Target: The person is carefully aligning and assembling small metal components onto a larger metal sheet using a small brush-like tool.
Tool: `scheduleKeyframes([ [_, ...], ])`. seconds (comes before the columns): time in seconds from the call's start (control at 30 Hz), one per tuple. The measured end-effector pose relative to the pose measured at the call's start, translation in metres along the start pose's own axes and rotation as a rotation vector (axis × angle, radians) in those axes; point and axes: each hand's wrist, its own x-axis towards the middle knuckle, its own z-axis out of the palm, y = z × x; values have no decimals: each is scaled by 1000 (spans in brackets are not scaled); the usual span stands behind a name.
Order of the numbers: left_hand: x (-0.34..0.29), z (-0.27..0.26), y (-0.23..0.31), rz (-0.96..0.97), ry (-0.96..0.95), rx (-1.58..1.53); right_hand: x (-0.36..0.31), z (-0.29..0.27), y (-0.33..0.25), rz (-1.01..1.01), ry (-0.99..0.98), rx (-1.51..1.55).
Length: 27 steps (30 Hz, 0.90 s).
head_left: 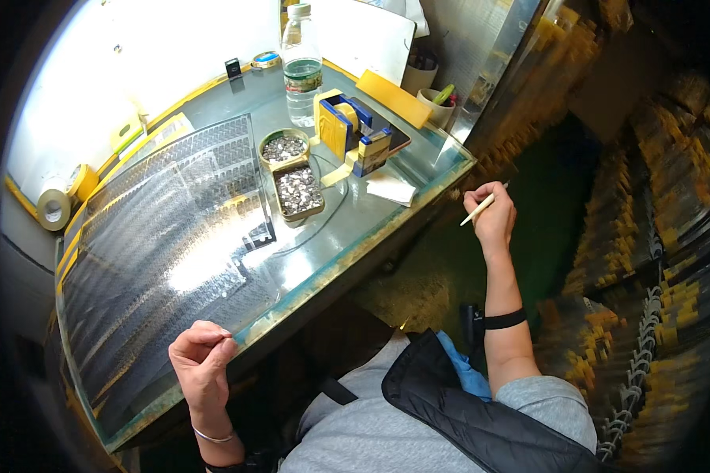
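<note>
My right hand [493,217] is held off the table's right corner. Its fingers are closed round a slim cream-coloured pen-like stick [478,210], whose exact kind I cannot make out. Over the table's front edge, my left hand [203,363] has thumb and fingers pinched together; whatever lies between them is hidden or too small to name. Nearest to it is the glass-topped table [292,303], with dark patterned sheets [173,213] on the surface. Two small containers of grey-white bits stand further in: a round tin [284,147] and a rectangular tin [299,191].
A tape dispenser [347,130] in blue and yellow stands beside a clear water bottle [301,71]. A folded white paper [391,189] lies near the right edge. Tape rolls [55,209] sit at the far left. Dark hanging strips with yellow tags [607,331] crowd the right side.
</note>
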Motion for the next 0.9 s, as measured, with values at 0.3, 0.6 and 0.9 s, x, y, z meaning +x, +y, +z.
scheduleKeyframes([
  [0.3, 0, 1, 5, -25, -35, 2, -26, 11, -22, -164, 62, 229],
  [0.6, -1, -1, 3, -36, -40, -65, -61, 47, -130, -876, -511, 248],
  [0.9, -3, 2, 2, -81, 40, -139, -40, 56, -123, -782, -373, 203],
])
